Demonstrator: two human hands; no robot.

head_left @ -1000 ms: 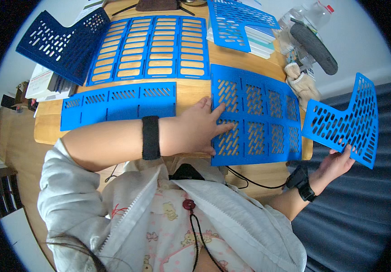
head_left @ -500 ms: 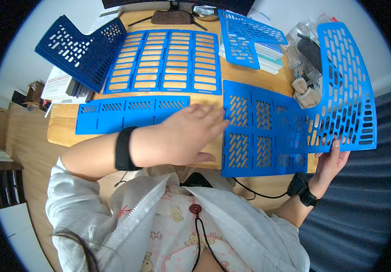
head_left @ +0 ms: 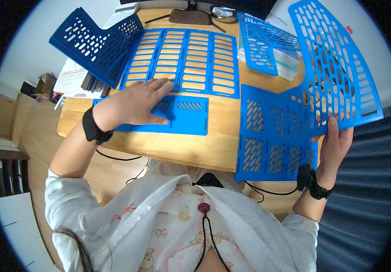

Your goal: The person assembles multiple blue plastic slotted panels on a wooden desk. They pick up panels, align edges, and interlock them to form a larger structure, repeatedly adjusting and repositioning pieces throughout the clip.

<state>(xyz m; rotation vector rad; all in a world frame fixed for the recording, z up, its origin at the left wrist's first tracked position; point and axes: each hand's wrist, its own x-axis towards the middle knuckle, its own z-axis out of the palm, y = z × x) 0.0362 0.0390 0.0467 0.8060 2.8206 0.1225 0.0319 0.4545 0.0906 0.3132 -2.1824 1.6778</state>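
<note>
— Where are the hands?

— The left hand (head_left: 134, 103) lies flat, fingers (head_left: 161, 85) spread and pressed down on a narrow blue slotted panel (head_left: 184, 115) that rests on the wooden bench (head_left: 191, 149). The panel's long axis runs left to right, and its free end reaches out to the right of the palm.

— And the other one?

— The right hand (head_left: 334, 145) holds up a curved blue perforated panel (head_left: 336, 68), pinching its lower edge between thumb and fingers. That panel tilts up and away from the person, fanning wider toward the top.

— What lies beneath it?

— A square blue slotted panel (head_left: 268, 136) lies flat at the bench's near right, its near edge hanging over the rim. The lifted panel's lower corner overlaps it in view; I cannot tell whether they touch.

— So which hand is nearer to that square piece?

— The right, plainly. It hovers just beside its right edge, while the left stays well apart across bare wood.

— Anything else about?

— A large blue slotted sheet (head_left: 186, 59) lies flat behind the narrow panel, a dark blue folded panel (head_left: 98, 43) stands at far left, and another blue perforated panel (head_left: 263, 45) rests on a stack of books (head_left: 286, 63).
</note>
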